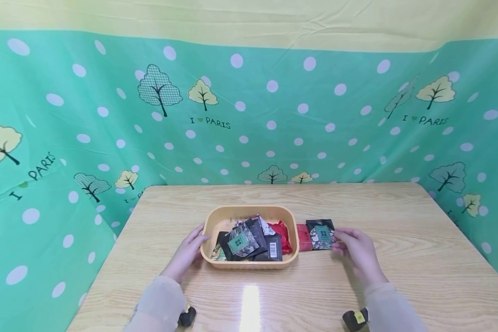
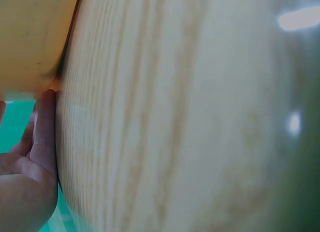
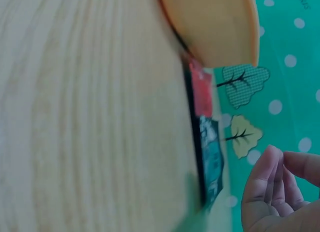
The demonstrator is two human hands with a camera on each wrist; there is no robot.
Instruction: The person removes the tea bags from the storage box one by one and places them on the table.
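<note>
Left hand (image 1: 186, 252): spread against tray (image 1: 249, 265); brace lightly.
Right hand (image 1: 360, 252): at black sachet (image 1: 321, 236), cannot tell if pinching; lift by edge.

Bright Up Top, Murky at the Wrists

And it's bright, even light across the head view, with a hard white strip of glare (image 1: 250, 308) blazing off the near part of the desk (image 1: 303, 295)! Soft shadow beneath the right hand (image 1: 360, 253). Over to the left wrist: two white reflections, wood grain bowed and smeared, the right side lost in dark blur. The right wrist view is dimmer, hazy, its packets (image 3: 212, 152) out of focus.
</note>
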